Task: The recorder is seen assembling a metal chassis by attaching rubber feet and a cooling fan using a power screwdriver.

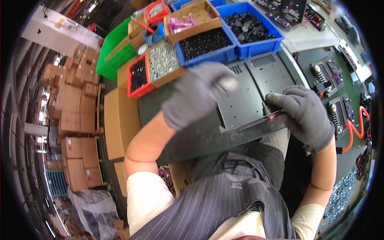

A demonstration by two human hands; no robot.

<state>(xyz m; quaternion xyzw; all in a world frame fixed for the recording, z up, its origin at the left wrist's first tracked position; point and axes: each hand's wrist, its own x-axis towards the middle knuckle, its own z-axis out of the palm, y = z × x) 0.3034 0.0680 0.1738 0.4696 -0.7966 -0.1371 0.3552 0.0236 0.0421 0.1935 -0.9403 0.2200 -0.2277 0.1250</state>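
Both my hands wear grey gloves. My left hand (202,94) is raised over the left side of a dark metal panel (245,102), apart from it as far as I can see. Motion smears its fingers, so what they hold is unclear. My right hand (304,114) is at the panel's near right corner, its fingers closed in a pinch. A small black piece (265,107) shows at its fingertips, and a bit of red (273,116) sticks out below them. What exactly it grips is hidden. A second dark panel (272,72) with slots lies alongside the first.
Beyond the panels stand blue bins (260,47) of black parts, a cardboard tray (170,71) of silver fasteners, a red bin (141,89) and a green bin (116,52). Assemblies with a red cable (352,124) lie at right. Cartons (74,120) are stacked at left.
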